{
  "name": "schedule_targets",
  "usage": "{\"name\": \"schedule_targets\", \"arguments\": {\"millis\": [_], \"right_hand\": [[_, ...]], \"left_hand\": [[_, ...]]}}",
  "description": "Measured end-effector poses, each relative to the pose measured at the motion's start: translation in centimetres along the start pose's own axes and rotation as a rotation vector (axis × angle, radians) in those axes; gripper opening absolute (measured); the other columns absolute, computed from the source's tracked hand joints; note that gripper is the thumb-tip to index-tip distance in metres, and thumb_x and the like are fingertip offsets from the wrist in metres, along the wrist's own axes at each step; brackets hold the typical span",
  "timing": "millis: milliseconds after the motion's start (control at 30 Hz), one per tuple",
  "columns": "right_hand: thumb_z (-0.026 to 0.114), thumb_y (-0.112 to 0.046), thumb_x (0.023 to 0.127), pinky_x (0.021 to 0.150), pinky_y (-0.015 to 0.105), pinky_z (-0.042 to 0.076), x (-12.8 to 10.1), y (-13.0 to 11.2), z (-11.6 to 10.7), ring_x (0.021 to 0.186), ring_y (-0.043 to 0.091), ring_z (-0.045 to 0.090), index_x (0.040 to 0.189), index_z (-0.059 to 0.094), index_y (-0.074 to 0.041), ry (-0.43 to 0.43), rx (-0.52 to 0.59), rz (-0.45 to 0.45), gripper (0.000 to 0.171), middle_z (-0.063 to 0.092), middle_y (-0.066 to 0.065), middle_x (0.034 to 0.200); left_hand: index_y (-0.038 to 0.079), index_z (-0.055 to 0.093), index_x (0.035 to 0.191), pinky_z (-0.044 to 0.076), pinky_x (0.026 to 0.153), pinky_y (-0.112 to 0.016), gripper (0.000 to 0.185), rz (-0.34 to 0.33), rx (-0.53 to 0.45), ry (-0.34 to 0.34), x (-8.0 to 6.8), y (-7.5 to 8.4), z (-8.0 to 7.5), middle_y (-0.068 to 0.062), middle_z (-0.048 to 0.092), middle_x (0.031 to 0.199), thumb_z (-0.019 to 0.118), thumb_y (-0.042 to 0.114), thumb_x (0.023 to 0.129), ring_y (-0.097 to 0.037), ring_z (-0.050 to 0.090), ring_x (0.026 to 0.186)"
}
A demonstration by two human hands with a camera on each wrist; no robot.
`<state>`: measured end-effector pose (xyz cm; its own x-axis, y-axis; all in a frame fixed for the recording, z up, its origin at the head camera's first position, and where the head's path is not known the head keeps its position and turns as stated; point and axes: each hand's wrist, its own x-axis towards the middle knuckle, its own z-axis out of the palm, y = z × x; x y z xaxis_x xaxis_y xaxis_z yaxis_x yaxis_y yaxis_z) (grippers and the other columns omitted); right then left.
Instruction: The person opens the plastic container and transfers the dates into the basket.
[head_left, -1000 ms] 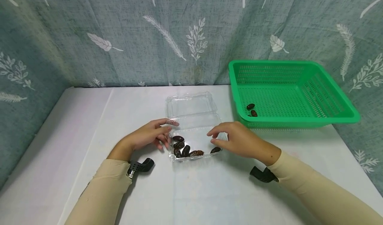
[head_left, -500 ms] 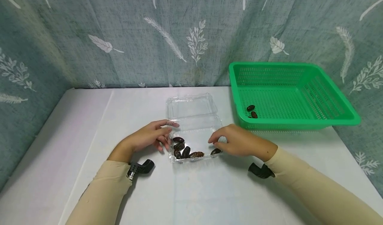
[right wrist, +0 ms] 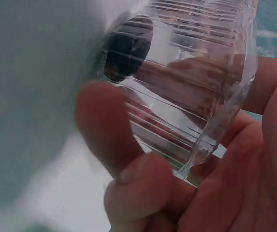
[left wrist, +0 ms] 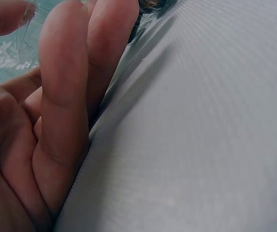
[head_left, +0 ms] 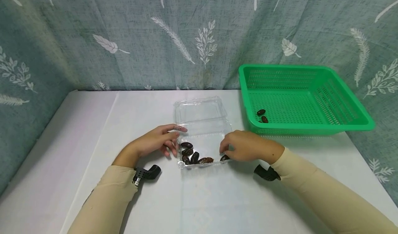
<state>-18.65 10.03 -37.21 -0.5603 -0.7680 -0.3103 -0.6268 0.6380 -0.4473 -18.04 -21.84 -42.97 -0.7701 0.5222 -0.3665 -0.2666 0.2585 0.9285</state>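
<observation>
A clear plastic clamshell box (head_left: pixel 203 137) stands with its lid folded back. Several dark brown dates (head_left: pixel 195 157) lie along its left and near sides. My left hand (head_left: pixel 155 140) rests at the left wall with relaxed fingers, one reaching over the rim; in the left wrist view its fingers (left wrist: pixel 63 63) are beside the box. My right hand (head_left: pixel 240 144) reaches over the right wall and pinches a lone date (head_left: pixel 224 157) in the near right corner. Through the ribbed wall in the right wrist view, that date (right wrist: pixel 127 48) shows with a fingertip against it; other fingers curl outside.
A green plastic basket (head_left: pixel 306 127) stands at the back right, with a few dates (head_left: pixel 261 112) in its near left corner. White cloth covers the table (head_left: pixel 205 199). A leaf-patterned curtain (head_left: pixel 140 61) hangs behind.
My right hand has moved down toward the near right corner, its fingers drawing together around the lone date. The left hand and the box stay in place.
</observation>
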Motion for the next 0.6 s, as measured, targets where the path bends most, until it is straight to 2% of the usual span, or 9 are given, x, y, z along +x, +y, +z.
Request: {"name": "schedule_targets", "arguments": {"millis": [333,600], "right_hand": [[0.057,-0.003,0.09,0.081,0.029,0.052,0.25,0.18,-0.33,0.087,0.01,0.062,0.091,0.079,-0.013,-0.019,0.032,0.012,0.023,0.073,-0.004,0.092],[0.054,-0.003,0.087,0.081,0.029,0.051,0.2,0.61,-0.45,0.088,0.01,0.06,0.086,0.076,-0.017,-0.039,0.095,0.018,0.025,0.071,-0.006,0.092]], "left_hand": [[0.011,0.045,0.146,0.058,0.058,-0.029,0.043,-0.004,0.011,0.002,-0.11,0.41,0.0,-0.008,0.067,0.087,0.045,0.029,0.107,-0.018,0.072,0.073],[0.01,0.045,0.146,0.059,0.058,-0.029,0.045,0.001,0.024,-0.008,-0.12,0.48,-0.09,-0.007,0.067,0.087,0.046,0.031,0.107,-0.018,0.072,0.074]]}}
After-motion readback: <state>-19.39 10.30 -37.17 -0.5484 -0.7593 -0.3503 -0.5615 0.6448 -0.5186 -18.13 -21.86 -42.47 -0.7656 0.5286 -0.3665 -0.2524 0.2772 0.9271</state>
